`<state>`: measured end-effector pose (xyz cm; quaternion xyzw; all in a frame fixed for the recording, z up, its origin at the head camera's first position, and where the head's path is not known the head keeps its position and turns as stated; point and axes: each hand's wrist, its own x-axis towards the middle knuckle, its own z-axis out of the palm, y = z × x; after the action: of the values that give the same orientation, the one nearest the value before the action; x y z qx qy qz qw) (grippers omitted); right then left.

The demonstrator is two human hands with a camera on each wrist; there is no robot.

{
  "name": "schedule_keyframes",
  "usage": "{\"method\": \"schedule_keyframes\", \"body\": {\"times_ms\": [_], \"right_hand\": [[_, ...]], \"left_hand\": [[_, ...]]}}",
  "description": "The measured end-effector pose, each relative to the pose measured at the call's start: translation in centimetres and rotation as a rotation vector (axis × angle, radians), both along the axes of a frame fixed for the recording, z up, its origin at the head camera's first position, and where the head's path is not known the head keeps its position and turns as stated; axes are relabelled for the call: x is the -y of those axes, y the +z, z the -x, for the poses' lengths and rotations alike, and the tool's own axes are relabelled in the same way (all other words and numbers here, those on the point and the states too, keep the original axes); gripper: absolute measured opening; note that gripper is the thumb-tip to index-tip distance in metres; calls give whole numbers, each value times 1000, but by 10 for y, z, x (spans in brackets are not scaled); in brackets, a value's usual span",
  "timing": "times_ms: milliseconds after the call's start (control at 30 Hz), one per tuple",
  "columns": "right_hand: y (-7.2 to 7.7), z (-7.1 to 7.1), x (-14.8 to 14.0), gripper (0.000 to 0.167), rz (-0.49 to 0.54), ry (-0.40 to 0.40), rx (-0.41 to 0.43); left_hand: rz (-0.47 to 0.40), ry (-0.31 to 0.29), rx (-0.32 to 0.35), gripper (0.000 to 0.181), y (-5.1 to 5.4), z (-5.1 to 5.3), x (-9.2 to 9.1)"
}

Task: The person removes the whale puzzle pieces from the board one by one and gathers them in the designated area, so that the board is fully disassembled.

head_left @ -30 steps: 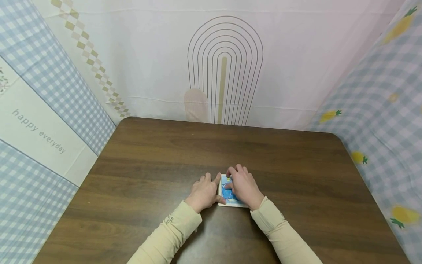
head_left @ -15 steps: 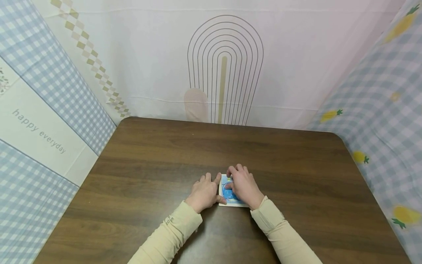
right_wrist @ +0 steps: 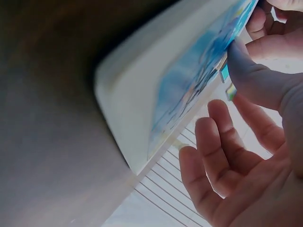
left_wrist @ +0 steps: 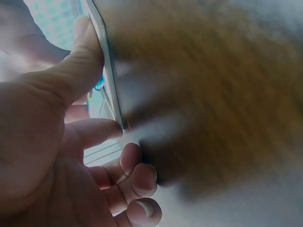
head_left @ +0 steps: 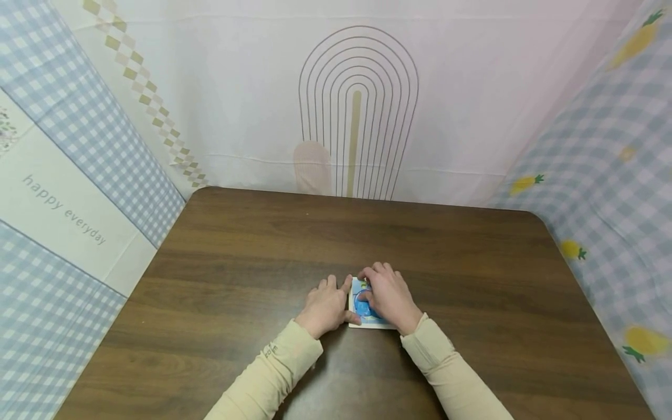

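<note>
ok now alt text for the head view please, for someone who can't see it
A person's left hand touches the left side of a flat board with a blue picture, on a brown table, while the right hand covers much of its right side. Behind the table hangs a white cloth printed with arches; blue-checked cloths flank it.

Board (right_wrist: 173,85) close in both wrist views

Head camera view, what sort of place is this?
Probably a makeshift indoor booth: a brown wood-grain tabletop has a white arch-printed cloth hanging beyond it and blue-and-white checked cloths on both sides.
</note>
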<state>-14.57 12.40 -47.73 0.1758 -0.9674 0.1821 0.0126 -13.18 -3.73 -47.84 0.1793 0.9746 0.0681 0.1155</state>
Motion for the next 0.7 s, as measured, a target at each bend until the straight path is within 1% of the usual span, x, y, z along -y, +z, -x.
{"method": "schedule_keyframes", "body": {"times_ms": [167,333,467,567,633,700], "right_hand": [[1,-1,1,25,74,10,-1],[2,-3,2,15,130,-10,-15],[5,-6,0,14,203,-35,16],[10,-6,-8,12,282,-60,52],[14,-4,-19,10,330,-89,74],[18,-2,-33,9,353,-127,92]], "left_hand": [[-10,5,6,97,1,0,1],[-11,-1,6,98,1,0,1],[-4,-6,2,98,0,-1,1],[-7,-1,2,99,0,-1,1],[-17,5,3,100,0,-1,1],[-19,7,9,102,1,-1,1]]}}
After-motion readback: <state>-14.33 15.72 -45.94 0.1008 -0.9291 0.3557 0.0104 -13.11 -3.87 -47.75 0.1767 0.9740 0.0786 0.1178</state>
